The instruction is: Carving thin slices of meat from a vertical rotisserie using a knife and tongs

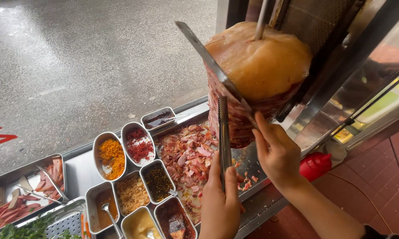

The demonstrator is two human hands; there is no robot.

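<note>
Knife [208, 62] handle hidden inside right hand [277, 152]

Steel counter [77, 170] by window: catch tray [248, 161] with shaved meat pieces [188, 155]; 8 metal condiment tubs [139, 186] just beside; sausage tray [13, 194] with tongs at left.

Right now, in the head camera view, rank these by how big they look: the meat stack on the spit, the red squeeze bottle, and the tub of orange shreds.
1. Meat stack, by far the largest.
2. Tub of orange shreds.
3. Red squeeze bottle, though it is partly hidden, so second and third are unsure.
</note>
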